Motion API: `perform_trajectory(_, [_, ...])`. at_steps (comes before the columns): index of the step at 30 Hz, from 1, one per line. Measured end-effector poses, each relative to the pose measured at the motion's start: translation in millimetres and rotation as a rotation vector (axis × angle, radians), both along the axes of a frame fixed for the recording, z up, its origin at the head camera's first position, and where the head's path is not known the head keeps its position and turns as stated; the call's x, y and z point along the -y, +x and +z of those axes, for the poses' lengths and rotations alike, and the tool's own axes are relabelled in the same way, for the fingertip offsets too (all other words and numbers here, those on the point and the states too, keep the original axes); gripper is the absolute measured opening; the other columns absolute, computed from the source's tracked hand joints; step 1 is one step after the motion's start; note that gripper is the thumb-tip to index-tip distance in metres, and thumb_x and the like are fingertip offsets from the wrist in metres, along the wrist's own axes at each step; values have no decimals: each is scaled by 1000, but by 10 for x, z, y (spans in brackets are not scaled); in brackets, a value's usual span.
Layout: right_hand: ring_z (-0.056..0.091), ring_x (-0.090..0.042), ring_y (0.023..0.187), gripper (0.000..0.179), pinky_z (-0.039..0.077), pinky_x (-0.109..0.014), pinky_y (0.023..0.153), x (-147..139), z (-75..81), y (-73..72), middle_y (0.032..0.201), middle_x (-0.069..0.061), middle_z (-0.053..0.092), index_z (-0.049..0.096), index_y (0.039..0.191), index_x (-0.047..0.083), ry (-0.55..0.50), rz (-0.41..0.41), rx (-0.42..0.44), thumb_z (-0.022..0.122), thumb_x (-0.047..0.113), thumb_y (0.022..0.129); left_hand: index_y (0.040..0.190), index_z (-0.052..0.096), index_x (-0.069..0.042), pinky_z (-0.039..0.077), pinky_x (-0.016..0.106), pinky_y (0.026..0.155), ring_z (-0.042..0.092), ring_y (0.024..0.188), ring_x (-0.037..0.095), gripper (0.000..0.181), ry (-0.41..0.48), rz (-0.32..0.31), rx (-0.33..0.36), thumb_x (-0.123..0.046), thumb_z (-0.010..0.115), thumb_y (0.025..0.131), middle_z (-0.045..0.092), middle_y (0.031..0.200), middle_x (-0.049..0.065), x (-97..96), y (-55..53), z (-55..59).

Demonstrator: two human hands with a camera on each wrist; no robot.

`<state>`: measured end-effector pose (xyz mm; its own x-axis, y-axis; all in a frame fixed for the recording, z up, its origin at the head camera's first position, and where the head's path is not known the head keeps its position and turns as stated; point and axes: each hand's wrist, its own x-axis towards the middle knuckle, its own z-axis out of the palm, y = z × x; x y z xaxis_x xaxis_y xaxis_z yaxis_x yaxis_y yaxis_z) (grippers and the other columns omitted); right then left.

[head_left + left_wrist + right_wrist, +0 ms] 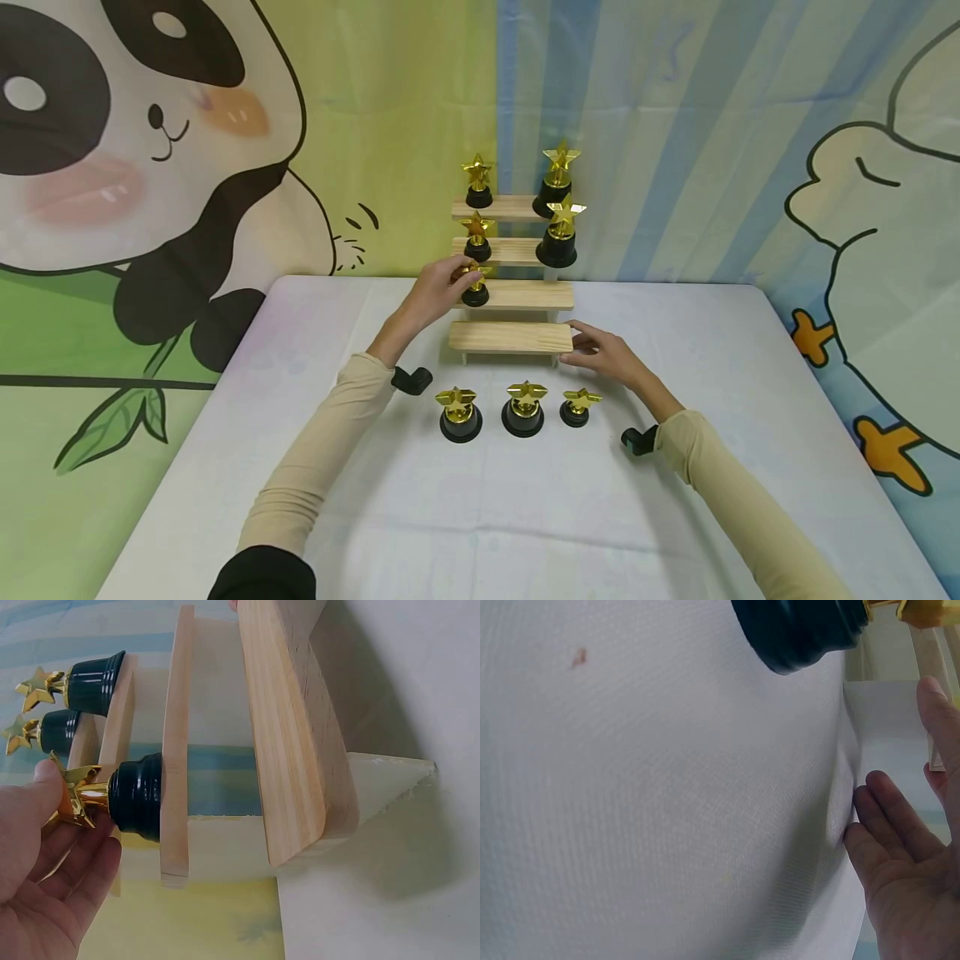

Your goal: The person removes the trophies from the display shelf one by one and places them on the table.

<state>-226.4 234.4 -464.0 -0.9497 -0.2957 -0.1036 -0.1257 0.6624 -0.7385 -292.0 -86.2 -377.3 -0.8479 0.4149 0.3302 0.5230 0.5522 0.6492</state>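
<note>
My left hand (437, 293) pinches the gold star of a small trophy (475, 296), thumb on one side and fingers on the other. Its black round base (136, 796) stands against the left part of the second step from the bottom of a wooden stepped stand (510, 337). At the right end of the lowest step is my right hand (604, 355), its fingertips right at the board's edge. The right wrist view shows those fingers (889, 825) loosely extended and the thumb apart from them.
Other gold star trophies stand on the upper two steps, a small one (477, 197) on the left and a larger one (558, 248) on the right among them. Three more, including a middle trophy (522, 417), stand on the white table (480, 500) before the stand.
</note>
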Motion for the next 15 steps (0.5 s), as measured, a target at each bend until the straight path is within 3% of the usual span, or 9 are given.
perform_trajectory(7, [59, -37, 120, 77, 46, -52, 104, -10, -1, -4, 128, -21, 62, 38, 149, 14, -8, 6, -2, 72, 41, 86, 103, 63, -5, 49, 29, 69, 59, 80, 19, 22, -4, -9, -9, -25, 58, 98, 66, 93, 10, 38, 31, 34])
perform_trajectory(15, [58, -36, 121, 77, 46, -52, 104, -22, -1, -5, 130, -21, 61, 37, 150, 16, 5, 3, 0, 71, 44, 86, 104, 64, -4, 56, 37, 80, 67, 94, 24, 20, 3, -12, -23, -22, 58, 97, 67, 97, 11, 155, 174, 125])
